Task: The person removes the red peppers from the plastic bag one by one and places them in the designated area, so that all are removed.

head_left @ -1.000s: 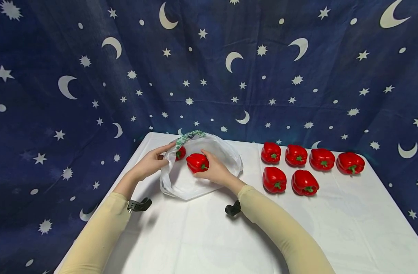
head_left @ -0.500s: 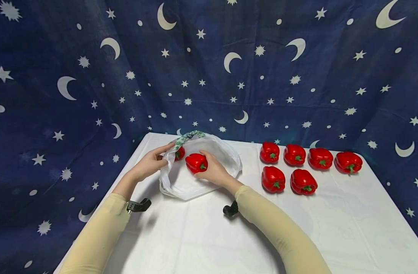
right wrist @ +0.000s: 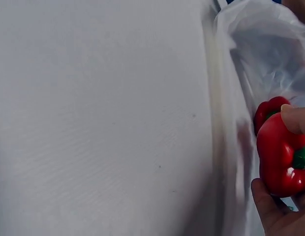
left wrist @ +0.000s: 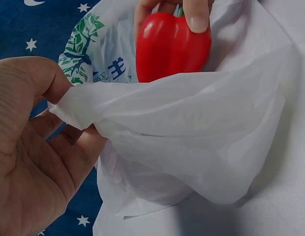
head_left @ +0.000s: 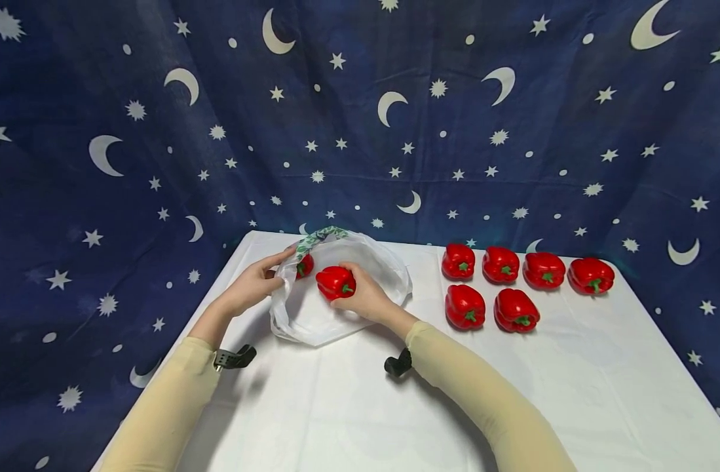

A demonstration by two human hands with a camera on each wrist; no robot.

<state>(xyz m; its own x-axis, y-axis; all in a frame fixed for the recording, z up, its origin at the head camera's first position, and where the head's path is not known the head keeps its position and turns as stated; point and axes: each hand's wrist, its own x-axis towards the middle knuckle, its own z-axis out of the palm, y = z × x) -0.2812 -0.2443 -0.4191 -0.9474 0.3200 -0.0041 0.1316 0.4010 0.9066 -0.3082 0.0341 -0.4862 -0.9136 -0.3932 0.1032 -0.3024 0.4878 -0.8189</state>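
Observation:
A white plastic bag with a green leaf print lies on the table, its mouth spread open toward me. My left hand pinches the bag's left rim between thumb and fingers, as the left wrist view also shows. Inside the mouth, my right hand grips a red bell pepper, its green stem facing right. Farther in, at the bag's left side, another red bell pepper is partly hidden by the rim. In the right wrist view the held bell pepper overlaps that other one.
Several more red bell peppers stand in two rows on the right of the white-covered table. A dark blue curtain with moons and stars hangs behind the table and along its left side.
Both hands keep their holds on the bag and the bell pepper. The whole head view has shifted slightly to the left; little else differs.

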